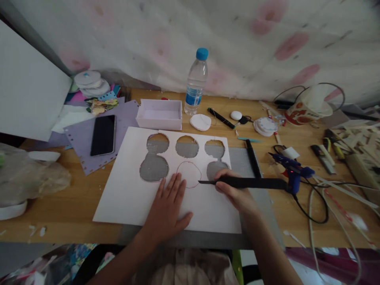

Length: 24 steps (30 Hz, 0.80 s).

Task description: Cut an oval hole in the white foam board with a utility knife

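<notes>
My left hand (168,206) lies flat on the board (130,198). My right hand (236,194) grips the knife (237,183), tip at the red circle (189,174) (fingers close!). A slip could cut me.

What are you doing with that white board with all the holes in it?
A person presses the left hand flat on a white foam board lying on a grey mat. The right hand holds a long black cutter, its tip at a circle drawn in red. Five round holes are already cut out; the drawn circle is not. A blue glue gun sits to the right.
</notes>
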Available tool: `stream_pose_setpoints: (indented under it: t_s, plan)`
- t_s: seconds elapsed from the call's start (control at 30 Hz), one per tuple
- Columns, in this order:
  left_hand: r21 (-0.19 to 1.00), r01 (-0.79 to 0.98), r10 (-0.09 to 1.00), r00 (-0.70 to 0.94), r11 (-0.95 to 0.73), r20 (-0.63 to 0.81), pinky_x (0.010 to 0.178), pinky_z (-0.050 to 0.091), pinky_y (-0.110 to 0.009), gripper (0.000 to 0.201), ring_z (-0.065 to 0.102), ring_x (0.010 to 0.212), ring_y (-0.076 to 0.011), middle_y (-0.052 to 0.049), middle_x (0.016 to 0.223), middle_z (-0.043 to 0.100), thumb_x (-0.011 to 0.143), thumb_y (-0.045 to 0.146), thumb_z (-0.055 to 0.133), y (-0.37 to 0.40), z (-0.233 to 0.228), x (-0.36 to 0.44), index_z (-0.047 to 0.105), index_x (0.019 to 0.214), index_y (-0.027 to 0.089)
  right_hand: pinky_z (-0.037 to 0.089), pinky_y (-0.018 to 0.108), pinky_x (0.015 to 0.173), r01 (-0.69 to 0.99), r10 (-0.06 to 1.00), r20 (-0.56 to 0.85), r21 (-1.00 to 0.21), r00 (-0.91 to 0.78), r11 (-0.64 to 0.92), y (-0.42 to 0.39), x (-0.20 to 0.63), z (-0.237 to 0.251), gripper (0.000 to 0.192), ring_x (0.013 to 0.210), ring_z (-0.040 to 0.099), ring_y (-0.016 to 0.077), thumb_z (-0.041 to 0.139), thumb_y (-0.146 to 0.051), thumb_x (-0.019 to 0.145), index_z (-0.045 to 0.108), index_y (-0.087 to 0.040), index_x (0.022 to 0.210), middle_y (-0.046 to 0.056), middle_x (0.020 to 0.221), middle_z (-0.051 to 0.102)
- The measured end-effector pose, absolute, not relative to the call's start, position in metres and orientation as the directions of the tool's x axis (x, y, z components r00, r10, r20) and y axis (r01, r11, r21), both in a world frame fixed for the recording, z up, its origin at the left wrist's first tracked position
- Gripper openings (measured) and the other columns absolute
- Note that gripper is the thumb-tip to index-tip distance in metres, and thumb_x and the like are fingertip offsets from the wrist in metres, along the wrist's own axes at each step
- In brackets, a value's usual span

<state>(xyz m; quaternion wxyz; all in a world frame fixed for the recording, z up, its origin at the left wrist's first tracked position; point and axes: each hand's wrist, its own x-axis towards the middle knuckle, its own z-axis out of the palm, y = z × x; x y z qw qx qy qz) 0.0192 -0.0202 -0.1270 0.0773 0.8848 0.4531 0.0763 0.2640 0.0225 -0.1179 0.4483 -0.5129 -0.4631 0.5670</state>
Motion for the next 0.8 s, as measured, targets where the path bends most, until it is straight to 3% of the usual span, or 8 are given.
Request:
stream_pose_setpoints:
  t_s: [0.1,0.23,0.8]
  plan:
    - [0.194,0.798,0.819,0.569,-0.571,0.070,0.119,0.012,-0.052,0.083,0.015,0.149,-0.0334,-0.021,0.160,0.020,0.087,0.050,0.053,-0.022,-0.134,0.021,0.028,0.150,0.004,0.033,0.024,0.055,0.056,0.986,-0.059,-0.997,-0.158,-0.050,0.035,0.262,-0.128,0.021,0.062,0.044,0.0126,0.074,-0.031,0.073,0.056,-0.021,0.076,-0.004,0.069,0.051]
    - [0.195,0.795,0.817,0.570,-0.575,0.085,0.119,0.011,-0.052,0.082,0.015,0.149,-0.0334,-0.021,0.160,0.021,0.086,0.048,0.054,-0.021,-0.133,0.020,0.030,0.149,0.004,0.030,0.026,0.055,0.063,0.980,-0.022,-0.998,-0.197,-0.010,0.038,0.260,-0.138,0.028,0.061,0.040,0.0132,0.075,-0.031,0.074,0.048,-0.023,0.073,-0.004,0.067,0.048]
    - [0.191,0.799,0.820,0.567,-0.570,0.076,0.118,0.011,-0.051,0.084,0.016,0.149,-0.0334,-0.022,0.159,0.023,0.083,0.049,0.055,-0.020,-0.132,0.021,0.031,0.149,0.004,0.029,0.026,0.055,0.087,0.946,-0.080,-0.995,-0.314,-0.056,0.043,0.258,-0.127,0.030,0.063,0.037,0.0135,0.073,-0.033,0.075,0.044,-0.024,0.077,-0.005,0.071,0.044]
